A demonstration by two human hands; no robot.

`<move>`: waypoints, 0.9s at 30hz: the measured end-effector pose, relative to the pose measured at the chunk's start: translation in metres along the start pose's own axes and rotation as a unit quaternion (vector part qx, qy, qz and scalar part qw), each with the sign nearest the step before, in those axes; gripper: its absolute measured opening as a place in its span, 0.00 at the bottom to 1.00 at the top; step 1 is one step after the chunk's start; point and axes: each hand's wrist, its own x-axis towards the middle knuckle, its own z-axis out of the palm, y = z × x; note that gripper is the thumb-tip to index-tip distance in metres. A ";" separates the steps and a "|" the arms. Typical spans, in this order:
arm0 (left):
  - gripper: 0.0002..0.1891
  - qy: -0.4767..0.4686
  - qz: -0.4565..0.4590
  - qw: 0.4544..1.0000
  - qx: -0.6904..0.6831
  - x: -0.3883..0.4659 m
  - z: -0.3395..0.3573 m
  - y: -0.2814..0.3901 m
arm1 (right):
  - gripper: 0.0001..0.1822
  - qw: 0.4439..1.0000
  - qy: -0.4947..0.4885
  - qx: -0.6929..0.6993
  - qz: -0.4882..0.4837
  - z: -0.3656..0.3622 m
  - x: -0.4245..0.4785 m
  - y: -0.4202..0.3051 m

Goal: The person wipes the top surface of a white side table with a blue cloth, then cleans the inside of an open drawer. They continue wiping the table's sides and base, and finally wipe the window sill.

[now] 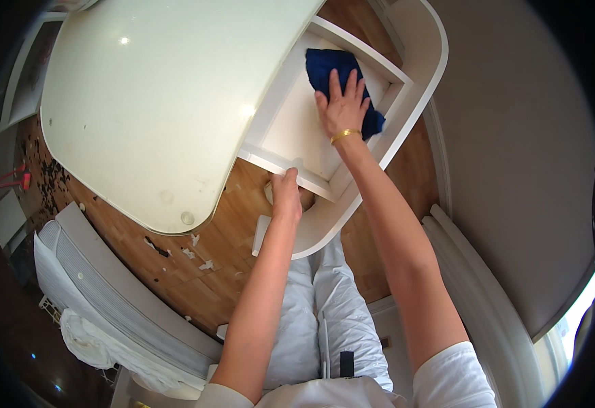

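Observation:
A dark blue cloth [330, 61] lies inside a white drawer [297, 122] that stands pulled out from under a pale tabletop. My right hand [346, 109], with a gold bracelet at the wrist, presses the cloth down, fingers spread over it. One end of the cloth reaches the drawer's curved front panel [430, 66]. At the near side wall of the drawer [266, 159], my left hand [286, 196] grips the edge, thumb on top; its other fingers are mostly hidden. Part of the drawer's far end is covered by the tabletop.
The glossy cream tabletop [159, 102] has rounded corners. Dark and white scraps [187, 252] litter the wood floor [226, 214]. A white padded piece [103, 275] stands at lower left, near a red-handled object [24, 179]. A grey-brown wall panel [511, 127] rises on the right.

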 end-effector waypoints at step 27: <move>0.28 -0.086 -0.031 0.995 -0.039 -0.013 -0.027 0.019 | 0.24 0.895 -0.143 -0.074 -0.416 0.052 0.020 -0.086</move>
